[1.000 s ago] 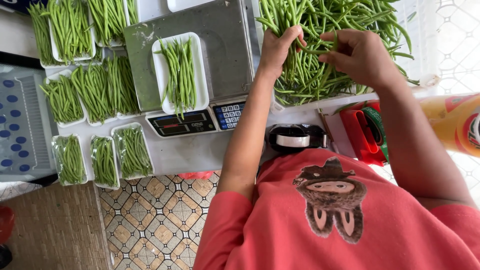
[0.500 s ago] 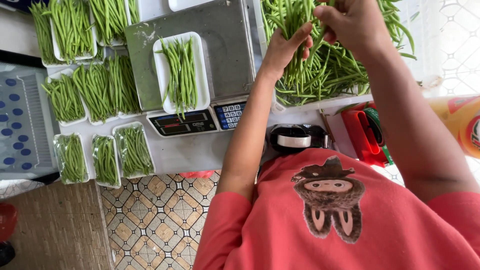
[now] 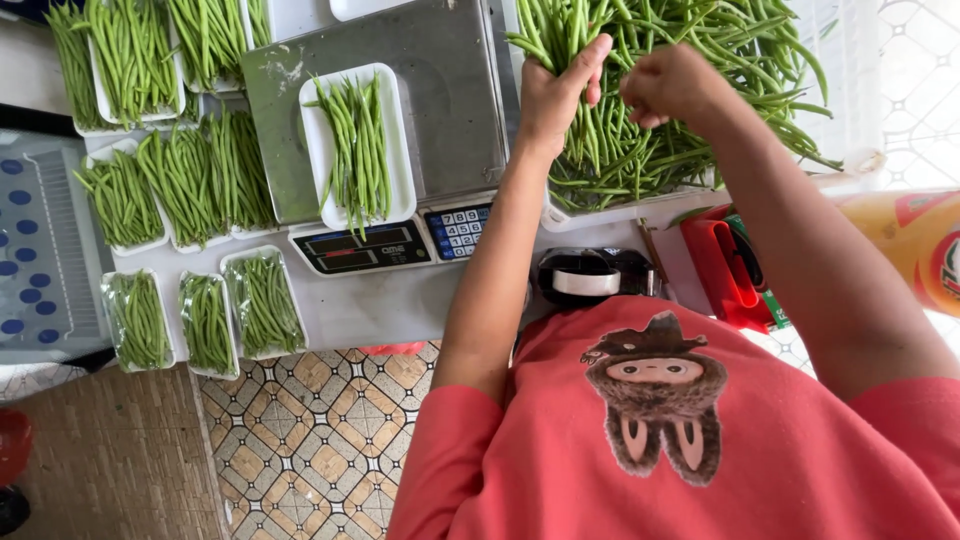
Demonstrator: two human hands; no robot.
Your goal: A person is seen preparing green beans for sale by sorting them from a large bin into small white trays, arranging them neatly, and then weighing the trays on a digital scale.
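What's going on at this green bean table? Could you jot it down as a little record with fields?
Left hand: gripping a bunch from the bean pile
Right hand: closed on beans in the same pile
Scale: carries a white tray of beans
Filled trays: beside the scale
Wrapped trays: three, at the table edge
Red dispenser: below the pile

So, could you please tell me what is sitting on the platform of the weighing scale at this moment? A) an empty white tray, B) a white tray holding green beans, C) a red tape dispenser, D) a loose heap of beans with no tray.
B: on the steel scale platform lies a white tray with a small bunch of green beans in it, while both hands are over at the big bean pile.
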